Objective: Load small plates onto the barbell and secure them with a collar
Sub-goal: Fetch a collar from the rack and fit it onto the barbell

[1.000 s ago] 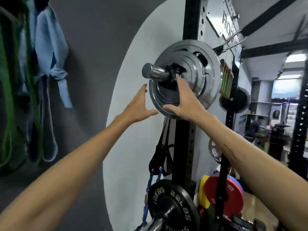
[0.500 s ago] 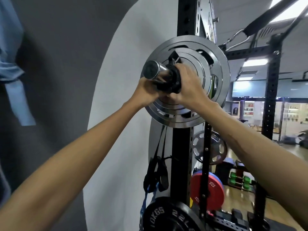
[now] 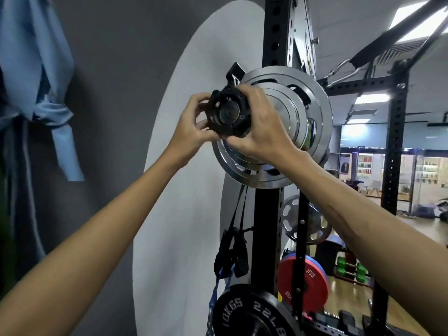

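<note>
I see both my bare arms reaching up and forward to the end of a barbell (image 3: 229,112), which points almost straight at me. My left hand (image 3: 194,124) and right hand (image 3: 260,124) both grip a black collar (image 3: 228,112) that sits around the tip of the bar, fingers curled on its left and right edges. The collar's lever (image 3: 234,71) sticks up, tilted. Just behind the collar, several shiny silver plates (image 3: 291,132) are stacked on the bar, smaller ones in front of larger ones, partly hidden by my right hand. The bar rests on a black rack upright (image 3: 269,209). Below hang black straps (image 3: 232,253), with a black plate (image 3: 244,314) and a red plate (image 3: 312,280) stored lower down. Blue cloth (image 3: 36,81) hangs at the far left.
</note>
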